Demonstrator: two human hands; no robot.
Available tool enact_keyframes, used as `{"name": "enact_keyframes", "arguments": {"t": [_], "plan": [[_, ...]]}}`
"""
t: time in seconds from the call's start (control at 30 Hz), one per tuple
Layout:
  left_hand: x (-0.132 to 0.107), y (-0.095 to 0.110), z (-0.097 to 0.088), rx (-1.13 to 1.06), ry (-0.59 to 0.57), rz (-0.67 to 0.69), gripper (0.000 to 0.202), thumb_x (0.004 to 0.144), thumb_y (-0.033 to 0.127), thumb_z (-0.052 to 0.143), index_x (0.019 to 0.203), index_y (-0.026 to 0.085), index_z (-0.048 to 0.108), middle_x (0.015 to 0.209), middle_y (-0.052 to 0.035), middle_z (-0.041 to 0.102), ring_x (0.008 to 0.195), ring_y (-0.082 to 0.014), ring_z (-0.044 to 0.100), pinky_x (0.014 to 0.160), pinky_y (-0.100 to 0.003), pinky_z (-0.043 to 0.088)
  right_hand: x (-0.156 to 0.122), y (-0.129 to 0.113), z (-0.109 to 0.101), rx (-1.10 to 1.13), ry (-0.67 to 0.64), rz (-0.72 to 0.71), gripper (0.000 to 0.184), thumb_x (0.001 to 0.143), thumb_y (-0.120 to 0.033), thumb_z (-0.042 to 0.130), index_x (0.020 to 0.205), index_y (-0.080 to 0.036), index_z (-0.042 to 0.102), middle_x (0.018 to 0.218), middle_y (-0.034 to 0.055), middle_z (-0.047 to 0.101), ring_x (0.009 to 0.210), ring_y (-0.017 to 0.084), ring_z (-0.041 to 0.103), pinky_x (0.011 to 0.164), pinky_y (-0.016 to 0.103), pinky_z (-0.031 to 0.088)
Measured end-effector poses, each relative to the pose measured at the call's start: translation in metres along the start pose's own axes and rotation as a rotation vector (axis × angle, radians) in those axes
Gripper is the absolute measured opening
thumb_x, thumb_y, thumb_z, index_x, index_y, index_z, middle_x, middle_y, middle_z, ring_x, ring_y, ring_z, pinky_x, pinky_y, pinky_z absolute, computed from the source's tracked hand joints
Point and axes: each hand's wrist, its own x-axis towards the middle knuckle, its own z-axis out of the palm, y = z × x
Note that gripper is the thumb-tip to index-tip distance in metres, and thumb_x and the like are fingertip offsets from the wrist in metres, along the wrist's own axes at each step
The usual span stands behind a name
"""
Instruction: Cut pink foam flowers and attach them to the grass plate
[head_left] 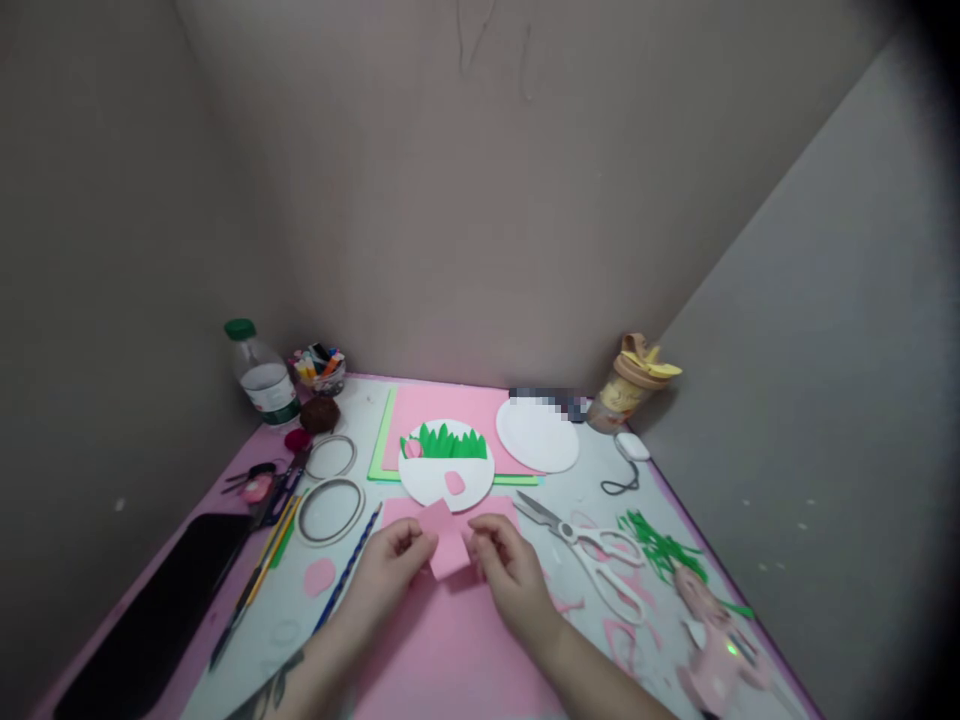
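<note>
Between my hands is a small piece of pink paper (450, 550), held up over a larger pink sheet (450, 650) on the table. My left hand (394, 560) pinches its left edge between thumb and fingers. At its right edge my right hand (510, 570) is closed, thumb and fingers pressed together on the paper. Just beyond lies a white paper plate (424, 490) with a green paper grass strip (452, 443), a pink piece at the strip's left end and a pink rounded cutout (454, 483) on its lower half.
White-handled scissors (592, 550) lie to the right, among pink scraps and green paper strips (660, 545). A pink glue gun (720, 665) shows a green light. Leftward are tape rolls (330, 511), pencils, a black phone-like slab (161, 610) and a bottle (262, 375). Another white plate (537, 435) lies behind.
</note>
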Motion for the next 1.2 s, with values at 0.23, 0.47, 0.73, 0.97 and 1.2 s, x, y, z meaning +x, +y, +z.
{"name": "enact_keyframes", "arguments": {"t": [0.23, 0.47, 0.73, 0.97, 1.2], "plan": [[-0.008, 0.009, 0.007, 0.064, 0.026, 0.052, 0.037, 0.07, 0.043, 0.063, 0.053, 0.019, 0.041, 0.049, 0.0068, 0.034, 0.048, -0.0091, 0.031, 0.049, -0.022, 0.023, 0.0, 0.001, -0.002, -0.152, -0.066, -0.369, 0.028, 0.084, -0.007, 0.042, 0.096, -0.022, 0.062, 0.088, 0.006, 0.059, 0.086, 0.019, 0.058, 0.076, 0.032, 0.048], [-0.011, 0.012, 0.007, 0.078, 0.033, 0.07, 0.037, 0.073, 0.048, 0.059, 0.054, 0.019, 0.047, 0.05, 0.0053, 0.039, 0.049, -0.0106, 0.036, 0.051, -0.023, 0.026, 0.001, 0.002, -0.005, -0.113, -0.043, -0.361, 0.03, 0.079, -0.004, 0.044, 0.09, -0.022, 0.065, 0.085, 0.0051, 0.063, 0.083, 0.019, 0.06, 0.073, 0.032, 0.049], [-0.011, 0.007, 0.006, 0.08, 0.021, 0.116, 0.026, 0.077, 0.04, 0.059, 0.066, 0.017, 0.058, 0.059, 0.0027, 0.05, 0.056, -0.0117, 0.045, 0.056, -0.023, 0.034, 0.002, -0.001, -0.006, -0.052, -0.049, -0.273, 0.028, 0.079, -0.005, 0.047, 0.088, -0.022, 0.067, 0.09, 0.0063, 0.066, 0.09, 0.019, 0.062, 0.081, 0.033, 0.049], [-0.005, 0.001, -0.003, 0.056, -0.041, 0.154, 0.039, 0.063, 0.022, 0.069, 0.101, 0.016, 0.062, 0.066, 0.003, 0.053, 0.058, -0.0116, 0.048, 0.055, -0.022, 0.034, 0.003, -0.019, -0.011, -0.134, -0.229, -0.307, 0.028, 0.082, -0.008, 0.043, 0.089, -0.022, 0.067, 0.09, 0.0059, 0.068, 0.088, 0.018, 0.064, 0.08, 0.033, 0.05], [-0.005, 0.01, -0.013, 0.01, 0.091, 0.113, 0.021, 0.062, 0.024, 0.065, 0.08, 0.015, 0.062, 0.061, 0.0034, 0.054, 0.055, -0.0113, 0.047, 0.053, -0.021, 0.032, 0.016, -0.042, -0.06, -0.703, -0.101, 0.013, 0.02, 0.083, -0.017, 0.05, 0.097, -0.019, 0.064, 0.099, 0.0092, 0.067, 0.09, 0.022, 0.062, 0.077, 0.032, 0.045]]}}
